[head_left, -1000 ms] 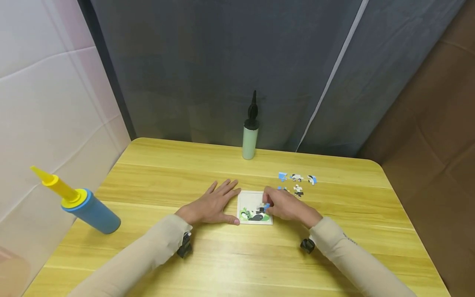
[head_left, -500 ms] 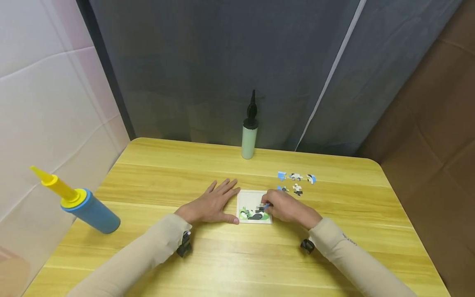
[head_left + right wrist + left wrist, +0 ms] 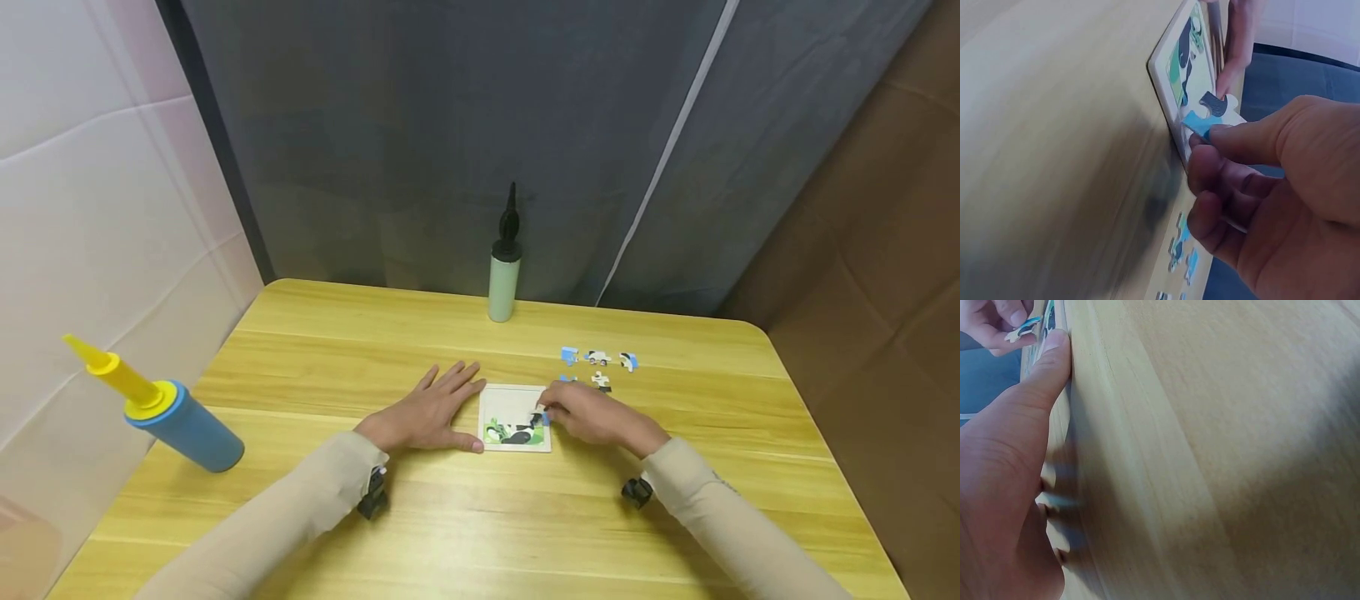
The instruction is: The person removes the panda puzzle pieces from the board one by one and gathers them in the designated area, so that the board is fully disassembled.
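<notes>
A square puzzle tray (image 3: 516, 451) with a pale rim has green, black and white pieces (image 3: 517, 434) along its near side; its upper part shows bare. Over the tray's right edge, my right hand (image 3: 592, 413) pinches a blue, black and white jigsaw piece (image 3: 1199, 122) between thumb and index finger. In the right wrist view the piece is tilted just above the rim, other fingers curled beneath. My left hand (image 3: 429, 414) lies on the table left of the tray with fingers spread, its thumb (image 3: 1054, 342) at the near left corner.
Several loose jigsaw pieces (image 3: 598, 357) lie beyond my right hand. A pale green hand pump (image 3: 503, 287) with a black nozzle stands at the back edge. A blue and yellow hand pump (image 3: 191, 429) stands at the left. A dark curtain (image 3: 390, 150) hangs behind the table.
My right hand has shifted slightly right, carrying the piece from over the laid pieces to the tray's right rim. My left hand has stayed in place.
</notes>
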Available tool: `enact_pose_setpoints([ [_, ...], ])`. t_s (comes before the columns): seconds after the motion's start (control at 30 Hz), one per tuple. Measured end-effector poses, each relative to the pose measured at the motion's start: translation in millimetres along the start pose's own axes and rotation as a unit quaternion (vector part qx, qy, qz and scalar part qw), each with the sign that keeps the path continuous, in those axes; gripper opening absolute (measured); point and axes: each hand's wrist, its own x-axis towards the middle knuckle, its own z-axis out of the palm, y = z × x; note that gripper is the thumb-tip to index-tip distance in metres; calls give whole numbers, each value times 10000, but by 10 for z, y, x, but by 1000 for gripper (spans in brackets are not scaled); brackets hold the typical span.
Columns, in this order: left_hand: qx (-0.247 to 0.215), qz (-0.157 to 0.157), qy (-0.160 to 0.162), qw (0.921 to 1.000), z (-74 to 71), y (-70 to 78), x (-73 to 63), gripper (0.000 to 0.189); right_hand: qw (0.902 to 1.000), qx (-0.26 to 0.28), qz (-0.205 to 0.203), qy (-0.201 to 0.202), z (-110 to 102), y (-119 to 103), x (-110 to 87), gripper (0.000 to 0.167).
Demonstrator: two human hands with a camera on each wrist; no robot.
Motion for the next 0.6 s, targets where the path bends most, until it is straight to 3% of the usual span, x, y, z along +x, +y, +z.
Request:
enact_pose_setpoints([
  [0.27, -27, 7, 14, 10000, 3, -3, 5, 108, 9981, 323, 467, 228, -97, 85, -77, 14],
  [0.6, -98, 56, 43, 9999, 3, -11, -13, 107, 9965, 33, 619, 569, -282, 378, -254, 14],
])
